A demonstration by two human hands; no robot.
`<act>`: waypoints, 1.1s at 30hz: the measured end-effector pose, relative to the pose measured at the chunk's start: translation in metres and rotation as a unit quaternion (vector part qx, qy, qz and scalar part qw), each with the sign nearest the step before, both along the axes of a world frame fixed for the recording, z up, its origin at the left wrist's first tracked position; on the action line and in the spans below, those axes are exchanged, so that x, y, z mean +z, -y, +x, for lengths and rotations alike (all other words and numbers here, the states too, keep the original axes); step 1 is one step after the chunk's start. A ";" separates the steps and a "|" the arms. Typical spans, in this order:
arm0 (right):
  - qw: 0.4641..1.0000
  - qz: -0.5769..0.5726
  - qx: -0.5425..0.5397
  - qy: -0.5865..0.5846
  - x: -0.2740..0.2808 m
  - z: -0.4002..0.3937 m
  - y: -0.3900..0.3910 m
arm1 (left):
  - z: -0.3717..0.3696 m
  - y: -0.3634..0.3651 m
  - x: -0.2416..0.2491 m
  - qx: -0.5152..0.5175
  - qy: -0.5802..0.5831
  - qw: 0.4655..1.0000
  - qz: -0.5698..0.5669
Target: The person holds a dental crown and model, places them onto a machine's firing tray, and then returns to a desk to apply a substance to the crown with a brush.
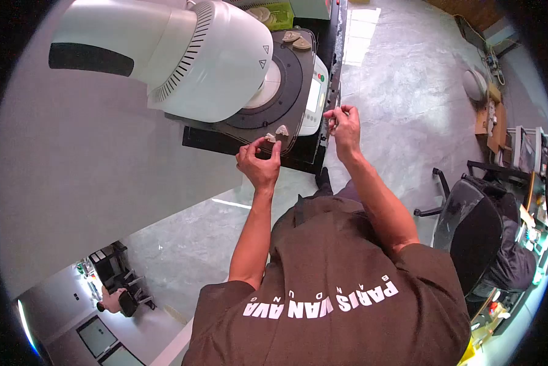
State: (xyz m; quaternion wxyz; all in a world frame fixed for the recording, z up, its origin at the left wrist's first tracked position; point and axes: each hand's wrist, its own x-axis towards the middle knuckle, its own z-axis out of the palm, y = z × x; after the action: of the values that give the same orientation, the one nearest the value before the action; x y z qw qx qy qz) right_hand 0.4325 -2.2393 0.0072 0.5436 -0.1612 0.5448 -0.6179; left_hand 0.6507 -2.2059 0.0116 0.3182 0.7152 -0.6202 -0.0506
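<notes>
My left hand [259,166] is at the near edge of the furnace's platform, thumb and forefinger around a small pale piece [270,138] that resembles part of a dental model. Just beyond it, another pale wedge-shaped piece [282,130] lies on the platform [240,131]. My right hand [346,128] is raised beside the control panel [314,97], fingers pinched together; what they hold, if anything, I cannot make out. A large white furnace [219,61] with a vented head stands over a dark round plate [292,76] and a pale cylinder [268,88].
More pale pieces [297,40] lie at the platform's far corner. Behind them is a yellow-green basket [280,15]. An office chair [469,226] stands to my right, with cardboard boxes [496,122] farther off. Another person [110,300] sits in the distance at lower left.
</notes>
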 end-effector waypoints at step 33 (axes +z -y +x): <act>0.998 -0.023 0.059 0.028 0.018 0.022 -0.033 | -0.003 -0.005 0.005 -0.022 -0.005 1.000 -0.019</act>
State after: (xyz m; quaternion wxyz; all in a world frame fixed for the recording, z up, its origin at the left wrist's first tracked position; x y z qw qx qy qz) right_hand 0.4549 -2.2067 0.0252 0.5901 -0.1878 0.5046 -0.6017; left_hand 0.6476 -2.2006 0.0164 0.3335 0.6951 -0.6349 -0.0498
